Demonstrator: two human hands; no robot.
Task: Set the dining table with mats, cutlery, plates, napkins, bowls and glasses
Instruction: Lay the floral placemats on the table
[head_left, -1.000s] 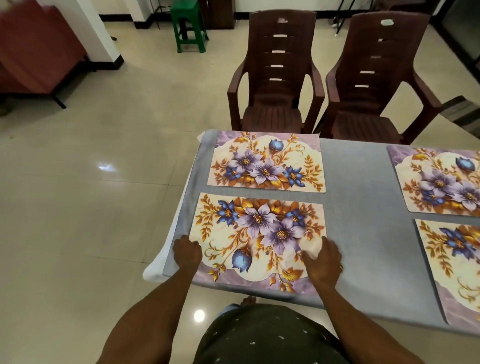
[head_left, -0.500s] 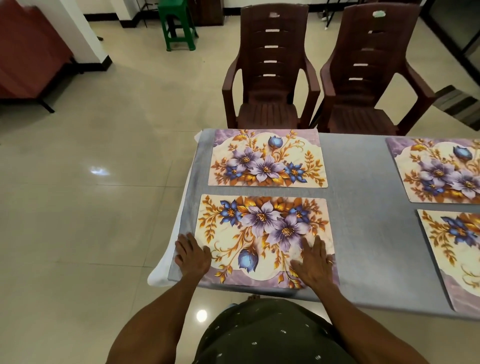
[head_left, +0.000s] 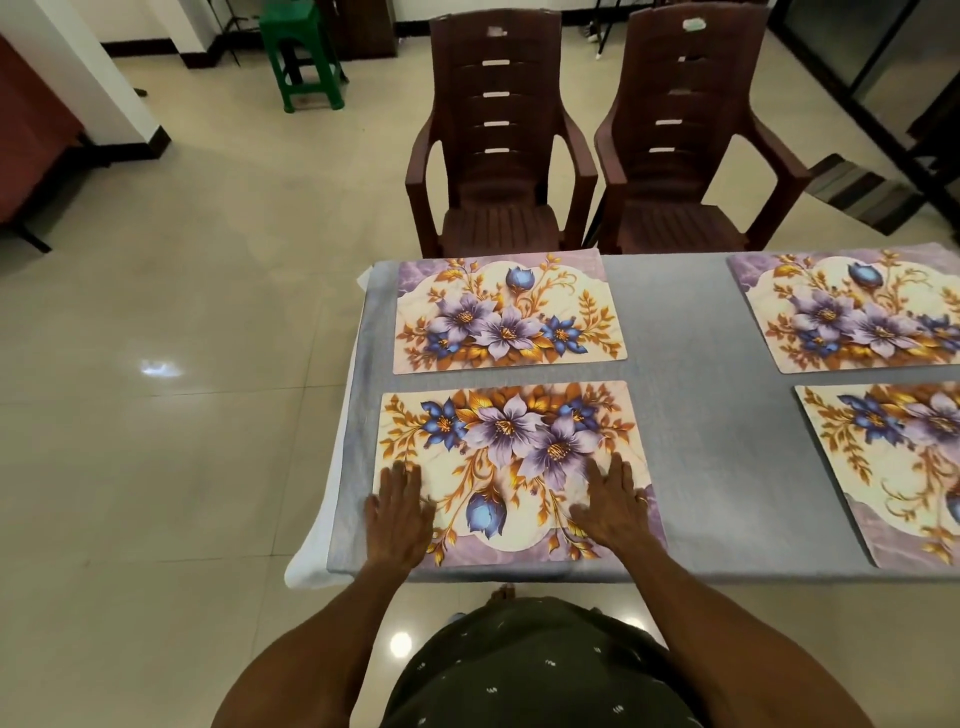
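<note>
A floral place mat (head_left: 511, 457) lies at the near left corner of the grey-clothed table (head_left: 691, 415). My left hand (head_left: 397, 512) lies flat on the mat's near left corner, fingers straight. On the mat's near right part rests my right hand (head_left: 613, 504), also flat, with a ring on one finger. A second floral mat (head_left: 506, 312) sits just beyond, by the far edge. Two more floral mats (head_left: 852, 312) (head_left: 893, 462) lie at the right, cut off by the frame.
Two brown plastic chairs (head_left: 498, 156) (head_left: 680, 145) stand at the table's far side. A green stool (head_left: 304, 57) stands far back on the tiled floor. A white cloth edge (head_left: 311, 545) hangs off the table's left end.
Both hands went from curled at the near mat's edges to lying flat on it with straight fingers. The mat slid a little away from the near edge and now lies squarer.
</note>
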